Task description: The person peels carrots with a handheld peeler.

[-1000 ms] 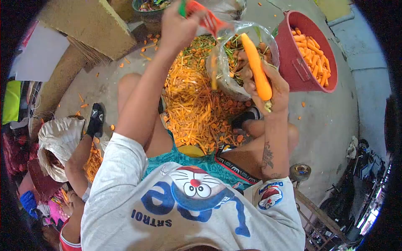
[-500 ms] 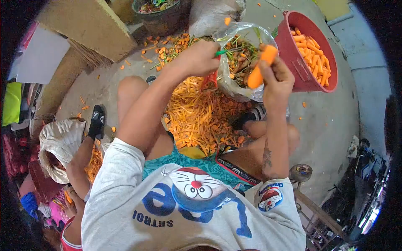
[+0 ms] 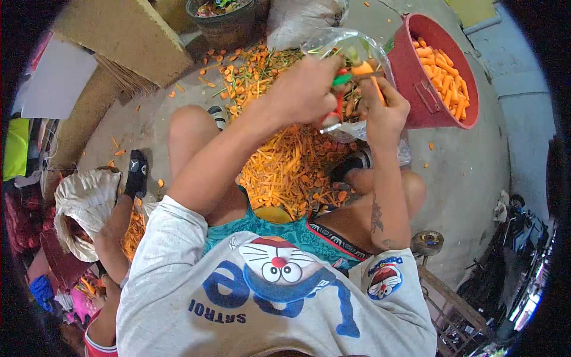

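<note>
My left hand (image 3: 309, 89) is closed round a green-handled tool (image 3: 342, 79), whose dark, thin blade lies across a carrot. Below that handle shows something red, its shape unclear. In my right hand (image 3: 385, 113) is the carrot (image 3: 378, 90), gripped between thumb and fingers, with its top end just beyond the blade. Both hands are above a clear plastic bag (image 3: 380, 53) holding carrot tops and green stems. Beneath and nearer to me lies a heap of orange peelings (image 3: 279, 166) between the legs.
A red tub (image 3: 416, 98) of peeled carrots stands at the right. Beyond the hands are a dark bucket (image 3: 226, 27) and a whitish sack (image 3: 297, 24). Cut pieces dot the floor. At the lower left, another person's arm (image 3: 113, 244) shows beside a white sack (image 3: 86, 199).
My left hand has moved right, bringing the tool to the carrot. My right hand has lowered slightly, and the carrot is turned differently. The other person's hand has shifted.
</note>
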Tool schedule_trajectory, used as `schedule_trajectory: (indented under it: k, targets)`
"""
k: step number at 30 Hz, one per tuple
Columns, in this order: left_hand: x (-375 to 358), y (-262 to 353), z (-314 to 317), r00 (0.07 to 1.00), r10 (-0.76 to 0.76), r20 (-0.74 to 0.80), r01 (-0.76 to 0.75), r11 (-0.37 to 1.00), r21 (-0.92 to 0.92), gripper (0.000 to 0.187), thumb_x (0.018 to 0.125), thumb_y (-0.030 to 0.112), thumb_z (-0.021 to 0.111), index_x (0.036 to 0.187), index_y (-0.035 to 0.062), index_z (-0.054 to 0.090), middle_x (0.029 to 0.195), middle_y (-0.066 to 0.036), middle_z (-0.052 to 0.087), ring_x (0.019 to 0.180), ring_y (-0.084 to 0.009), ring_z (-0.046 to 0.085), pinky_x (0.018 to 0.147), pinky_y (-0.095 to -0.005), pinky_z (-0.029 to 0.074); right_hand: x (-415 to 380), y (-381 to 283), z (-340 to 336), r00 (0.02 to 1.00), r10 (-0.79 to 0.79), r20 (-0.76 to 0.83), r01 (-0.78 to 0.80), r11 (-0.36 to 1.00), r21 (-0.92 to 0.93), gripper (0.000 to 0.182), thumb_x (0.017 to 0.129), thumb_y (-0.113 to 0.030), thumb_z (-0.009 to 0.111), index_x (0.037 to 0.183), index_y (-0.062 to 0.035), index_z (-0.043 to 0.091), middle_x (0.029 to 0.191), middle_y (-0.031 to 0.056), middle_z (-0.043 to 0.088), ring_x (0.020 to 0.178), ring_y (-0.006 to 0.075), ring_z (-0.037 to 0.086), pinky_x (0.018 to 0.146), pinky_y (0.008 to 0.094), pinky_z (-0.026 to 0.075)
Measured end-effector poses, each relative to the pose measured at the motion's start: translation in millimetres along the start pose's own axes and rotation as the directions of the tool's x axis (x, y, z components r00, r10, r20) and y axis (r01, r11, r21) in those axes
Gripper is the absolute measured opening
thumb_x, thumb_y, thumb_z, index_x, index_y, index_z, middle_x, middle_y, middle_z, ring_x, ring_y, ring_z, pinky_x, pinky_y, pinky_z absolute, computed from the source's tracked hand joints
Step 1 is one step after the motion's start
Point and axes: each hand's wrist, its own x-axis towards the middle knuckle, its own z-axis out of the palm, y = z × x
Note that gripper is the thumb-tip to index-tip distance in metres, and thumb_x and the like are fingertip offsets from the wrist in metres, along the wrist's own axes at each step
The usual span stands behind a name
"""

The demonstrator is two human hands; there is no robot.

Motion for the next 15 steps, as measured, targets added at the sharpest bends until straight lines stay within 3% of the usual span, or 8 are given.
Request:
schedule_trajectory:
  k: [2,3,5,7,8,9,11,15]
  targets:
    - [9.8,-38.0,22.0,0.979,-0.123,0.16,0.118,0.992,0.046,0.029,0.083,0.015,0.065,0.101,-0.0082,0.064,0.087,-0.032,0.067,0.085,-0.0496,0.067,0.077,-0.0539,0.053,-1.8,10.5,-2.8,0.962,-0.271,0.031,0.272,0.957,-0.102,0.025,0.093,-0.022,0.078,0.093,0.0029,0.075,0.073,-0.0046,0.058,0.061,0.0012,0.048,0.051,0.0204,0.036]
    - [12.5,-51.7,29.8,0.921,-0.247,0.302,0.224,0.968,0.11,0.031,0.082,0.016,0.064,0.101,-0.0087,0.065,0.088,-0.032,0.067,0.086,-0.0494,0.067,0.078,-0.0542,0.054,-3.5,13.6,-3.3,0.961,-0.274,0.039,0.277,0.955,-0.108,0.025,0.093,-0.022,0.078,0.093,0.0029,0.075,0.073,-0.0046,0.058,0.061,0.0012,0.048,0.051,0.0204,0.036]
    - [10.9,-60.6,29.8,0.909,-0.293,0.298,0.247,0.952,0.181,0.031,0.081,0.016,0.062,0.1,-0.0083,0.066,0.089,-0.032,0.068,0.088,-0.0494,0.067,0.08,-0.054,0.054,0.6,12.9,-6.3,0.969,-0.236,0.078,0.223,0.964,0.146,0.021,0.092,-0.019,0.079,0.091,0.0017,0.074,0.072,-0.0043,0.058,0.064,0.0017,0.049,0.053,0.0206,0.038]
    - [9.3,-55.4,25.4,0.884,-0.344,0.317,0.271,0.929,0.253,0.031,0.08,0.016,0.061,0.099,-0.0079,0.066,0.09,-0.032,0.068,0.089,-0.0493,0.068,0.081,-0.0538,0.054,6.3,2.4,-11.0,0.989,-0.138,0.057,0.118,0.957,0.263,0.024,0.093,-0.023,0.077,0.095,0.0006,0.071,0.075,-0.0029,0.059,0.066,0.0043,0.051,0.054,0.0207,0.04]
    - [9.6,-49.3,19.5,0.892,-0.328,0.311,0.278,0.941,0.195,0.031,0.079,0.015,0.061,0.1,-0.0076,0.067,0.091,-0.032,0.069,0.09,-0.0492,0.068,0.082,-0.0533,0.054,22.4,5.5,-25.2,0.996,-0.023,-0.082,0.058,0.888,0.456,0.028,0.095,-0.028,0.074,0.097,-0.0003,0.068,0.078,-0.0015,0.061,0.067,0.0065,0.053,0.054,0.0206,0.041]
    - [10.5,-43.9,13.2,0.9,-0.311,0.305,0.282,0.95,0.136,0.031,0.078,0.014,0.061,0.1,-0.0072,0.067,0.092,-0.031,0.069,0.091,-0.0491,0.068,0.083,-0.0529,0.054,39.3,10.1,-43.3,0.974,0.117,-0.196,0.034,0.772,0.634,0.033,0.097,-0.033,0.072,0.099,-0.0013,0.066,0.081,0.0,0.062,0.069,0.0087,0.054,0.054,0.0204,0.041]
    - [7.3,-47.8,4.2,0.913,-0.307,0.267,0.268,0.948,0.171,0.031,0.078,0.014,0.061,0.1,-0.0075,0.066,0.093,-0.032,0.069,0.092,-0.0492,0.068,0.083,-0.053,0.054,75.4,18.4,-100.7,0.997,0.076,-0.002,-0.026,0.367,0.93,0.039,0.097,-0.042,0.068,0.103,-0.0042,0.064,0.086,0.0019,0.064,0.072,0.0123,0.057,0.055,0.0235,0.044]
    - [5.1,-34.3,-27.4,0.942,-0.298,0.155,0.262,0.94,0.218,0.031,0.08,0.014,0.062,0.101,-0.0075,0.066,0.096,-0.033,0.068,0.095,-0.0492,0.067,0.084,-0.0529,0.054,66.8,8.2,-82.1,0.923,0.335,-0.19,0.0,0.492,0.871,0.033,0.099,-0.04,0.065,0.101,-0.0078,0.066,0.088,0.003,0.065,0.077,0.0136,0.06,0.059,0.028,0.047]
